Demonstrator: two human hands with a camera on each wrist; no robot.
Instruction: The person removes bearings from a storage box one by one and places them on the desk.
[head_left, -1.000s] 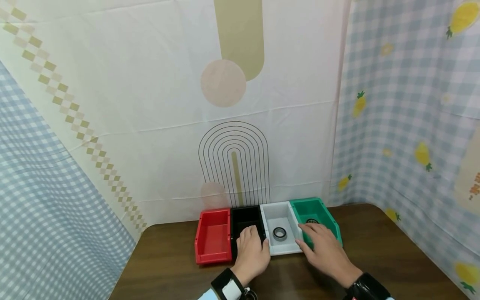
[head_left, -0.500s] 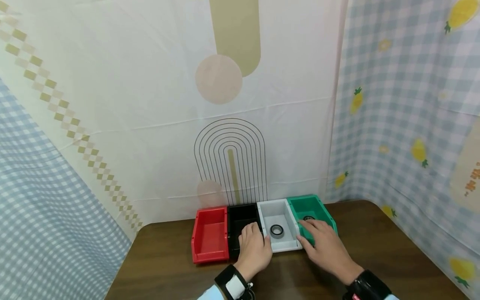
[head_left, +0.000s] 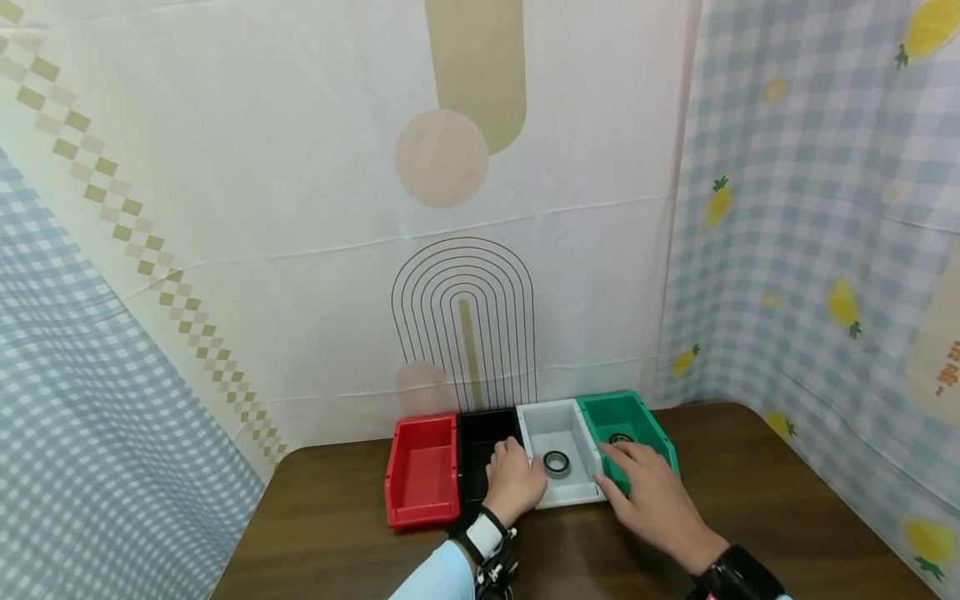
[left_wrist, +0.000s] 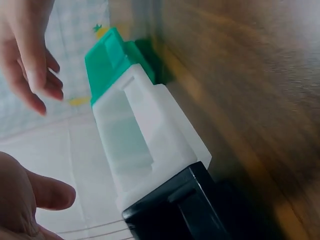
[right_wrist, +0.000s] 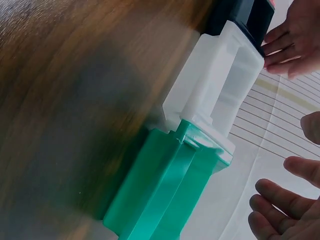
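Four bins stand side by side: red, black, white and green. A ring-shaped bearing, dark-edged, lies in the white bin. Another dark ring shows in the green bin, partly covered by my right hand, whose fingers reach over that bin with the thumb near the white bin's edge. My left hand hovers over the black bin, thumb toward the white one. Both wrist views show loosely bent fingers and a thumb above the bins, gripping nothing.
The brown wooden table carries the row of bins near its back edge. Behind it hangs a pale patterned cloth. Checked cloths close in the left side and the right side.
My left hand has turned at the wrist, its fingers now pointing more away and its forearm further into view. The right hand stays almost in place over the green bin. The bearings have not moved.
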